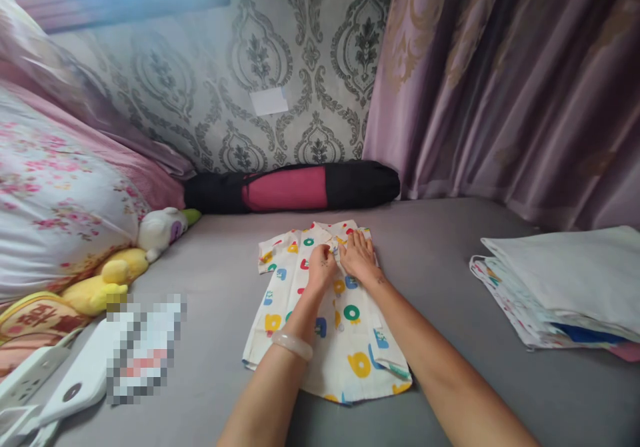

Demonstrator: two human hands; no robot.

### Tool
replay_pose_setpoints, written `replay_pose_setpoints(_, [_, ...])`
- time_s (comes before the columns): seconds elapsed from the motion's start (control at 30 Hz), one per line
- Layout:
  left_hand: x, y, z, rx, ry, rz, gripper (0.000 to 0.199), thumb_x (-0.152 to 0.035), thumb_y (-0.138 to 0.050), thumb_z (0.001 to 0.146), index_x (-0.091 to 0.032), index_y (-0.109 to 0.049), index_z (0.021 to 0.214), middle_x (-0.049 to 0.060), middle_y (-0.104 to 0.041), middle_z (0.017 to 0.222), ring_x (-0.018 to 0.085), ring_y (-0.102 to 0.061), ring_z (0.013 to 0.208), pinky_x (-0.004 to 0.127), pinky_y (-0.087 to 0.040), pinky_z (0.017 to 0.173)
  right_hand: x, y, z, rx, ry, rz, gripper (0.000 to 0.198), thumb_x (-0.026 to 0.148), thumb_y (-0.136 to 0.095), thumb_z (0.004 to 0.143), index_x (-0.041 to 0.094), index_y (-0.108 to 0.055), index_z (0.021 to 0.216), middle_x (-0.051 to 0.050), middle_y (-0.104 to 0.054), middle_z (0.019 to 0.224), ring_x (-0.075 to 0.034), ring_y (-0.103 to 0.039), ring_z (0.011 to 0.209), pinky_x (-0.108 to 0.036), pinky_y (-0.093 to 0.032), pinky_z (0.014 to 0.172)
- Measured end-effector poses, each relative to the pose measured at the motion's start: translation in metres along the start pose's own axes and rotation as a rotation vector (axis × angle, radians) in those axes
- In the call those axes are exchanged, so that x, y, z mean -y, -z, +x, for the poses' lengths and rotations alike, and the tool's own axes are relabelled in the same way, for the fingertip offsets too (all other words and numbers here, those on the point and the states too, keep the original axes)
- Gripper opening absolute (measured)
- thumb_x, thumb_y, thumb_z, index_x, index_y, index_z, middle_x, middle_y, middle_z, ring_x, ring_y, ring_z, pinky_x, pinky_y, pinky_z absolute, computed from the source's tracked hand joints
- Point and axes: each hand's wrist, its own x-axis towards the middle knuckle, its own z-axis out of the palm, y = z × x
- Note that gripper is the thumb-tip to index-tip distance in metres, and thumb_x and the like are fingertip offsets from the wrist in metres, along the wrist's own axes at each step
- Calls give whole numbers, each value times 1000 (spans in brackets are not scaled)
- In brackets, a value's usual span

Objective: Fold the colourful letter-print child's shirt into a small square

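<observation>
A white short-sleeved shirt (325,360) printed with colourful letters lies spread on the grey sheet, collar away from me. My left hand (323,265) is closed in a pinch on the shirt's front, just below the collar. What exactly its fingertips grip there is partly hidden by the hand. Beside it, my right hand (359,255) rests flat on the upper right of the shirt, fingers stretched out toward the shoulder. A pale bangle (292,346) circles my left forearm.
A stack of folded clothes (565,287) lies at the right. Along the wall is a black and pink long bag (287,188). Plush toys (115,275), a floral pillow (65,200) and a white power strip (33,377) are at the left. Purple curtains (465,87) hang at the right.
</observation>
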Motion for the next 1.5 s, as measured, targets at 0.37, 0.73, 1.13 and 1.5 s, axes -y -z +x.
replay_pose_setpoints(0.37, [43,83,-69,284,-462,356,33,-25,-45,86,-16,-48,118,15,-52,122,23,-53,112,38,-45,95,5,-12,-5,8,-6,14,64,41,-22,95,-1,-29,143,-18,-22,152,-27,-14,141,-43,-5,113])
replay_pose_setpoints(0.73, [57,79,-116,180,-284,780,53,-39,-29,95,-9,-40,138,18,-36,147,29,-27,139,47,-26,112,4,-12,-3,16,-34,-11,69,46,-17,95,-1,-25,145,-16,-19,153,-27,-11,141,-43,-5,113])
replay_pose_setpoints(1.13, [62,85,-117,159,-353,742,57,-44,-31,94,-10,-41,139,15,-35,147,28,-28,138,49,-26,111,6,-1,-3,68,-24,-57,68,49,-19,95,2,-32,142,-17,-27,151,-27,-18,140,-43,-10,111])
replay_pose_setpoints(1.5, [67,84,-116,155,-364,727,56,-44,-30,94,-13,-42,139,14,-36,147,28,-32,137,50,-27,110,9,-9,20,47,-13,-22,65,48,-17,95,9,-28,145,-13,-24,153,-24,-15,140,-46,-5,111])
